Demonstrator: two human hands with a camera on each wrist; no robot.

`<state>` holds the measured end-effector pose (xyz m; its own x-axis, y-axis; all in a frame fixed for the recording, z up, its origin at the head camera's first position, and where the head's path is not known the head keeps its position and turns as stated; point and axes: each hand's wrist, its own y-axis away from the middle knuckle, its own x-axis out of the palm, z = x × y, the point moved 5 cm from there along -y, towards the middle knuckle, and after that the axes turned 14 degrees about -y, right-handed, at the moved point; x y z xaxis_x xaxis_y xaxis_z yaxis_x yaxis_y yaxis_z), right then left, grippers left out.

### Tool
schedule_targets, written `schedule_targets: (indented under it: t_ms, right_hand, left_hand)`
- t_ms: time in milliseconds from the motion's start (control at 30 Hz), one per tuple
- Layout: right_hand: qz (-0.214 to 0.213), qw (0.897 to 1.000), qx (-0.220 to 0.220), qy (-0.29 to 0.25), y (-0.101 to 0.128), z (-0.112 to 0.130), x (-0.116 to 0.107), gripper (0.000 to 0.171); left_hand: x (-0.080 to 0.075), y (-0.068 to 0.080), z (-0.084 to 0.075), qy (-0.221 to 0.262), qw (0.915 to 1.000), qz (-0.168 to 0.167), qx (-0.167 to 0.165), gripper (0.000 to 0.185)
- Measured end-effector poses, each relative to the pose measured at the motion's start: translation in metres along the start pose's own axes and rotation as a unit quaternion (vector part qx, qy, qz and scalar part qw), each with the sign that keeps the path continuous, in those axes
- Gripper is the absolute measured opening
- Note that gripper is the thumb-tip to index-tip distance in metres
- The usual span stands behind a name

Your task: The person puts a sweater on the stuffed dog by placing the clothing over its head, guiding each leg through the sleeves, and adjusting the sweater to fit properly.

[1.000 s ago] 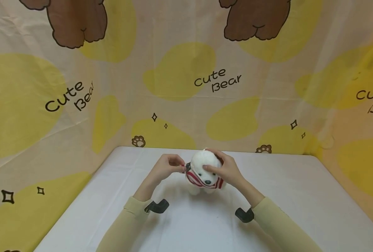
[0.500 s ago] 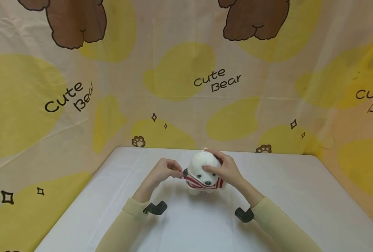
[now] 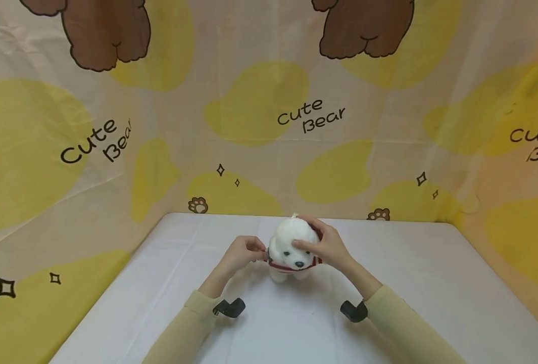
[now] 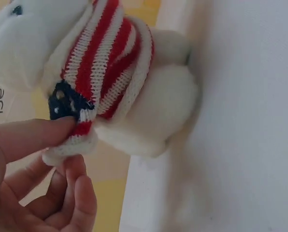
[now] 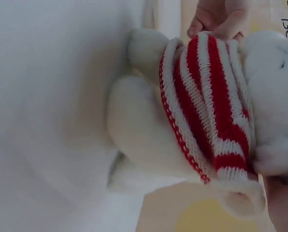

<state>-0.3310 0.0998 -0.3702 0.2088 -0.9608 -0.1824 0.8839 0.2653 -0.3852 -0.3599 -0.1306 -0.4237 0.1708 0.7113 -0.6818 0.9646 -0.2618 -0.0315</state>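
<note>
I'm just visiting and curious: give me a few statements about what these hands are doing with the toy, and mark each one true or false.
1. The plush dog stands on the white table. True.
2. The left hand pinches the striped scarf at the toy's neck. True.
3. The scarf is green and yellow. False: it is red and white, with a dark blue patch.
4. The right hand lies flat on the table, away from the toy. False: it holds the toy's head.
5. Both sleeves are pale yellow. True.
</note>
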Motion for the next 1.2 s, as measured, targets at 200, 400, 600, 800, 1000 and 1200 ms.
schedule_targets:
  t_ms: [200,400,600,800,1000,1200]
  right_hand:
    - [0.034,0.999,-0.028,-0.025,0.007,-0.006,-0.014,0.069]
    - [0.037,0.999,-0.016,0.005,0.019,-0.022,-0.035,0.080]
    - [0.028,0.999,0.026,0.031,0.023,-0.032,-0.040,0.051]
    - [-0.066,0.992,0.039,0.096,0.020,-0.036,-0.050,0.020]
    - [-0.067,0.989,0.104,0.085,0.021,-0.061,-0.047,0.020]
    - [-0.069,0.992,0.096,0.049,0.023,-0.059,-0.054,0.033]
  left_hand:
    - [-0.004,0.001,-0.004,0.025,0.9992,0.011,0.029,0.019]
    - [-0.006,0.001,0.001,0.020,0.9990,0.012,0.039,0.030]
    - [-0.007,0.004,-0.001,0.030,0.9989,-0.010,0.033,0.015]
    - [-0.011,0.008,-0.009,0.023,0.9994,-0.018,0.020,0.011]
    - [-0.001,0.002,0.008,0.012,0.9999,-0.007,0.001,0.010]
    - [-0.004,0.006,0.002,-0.026,0.9997,-0.005,0.002,0.015]
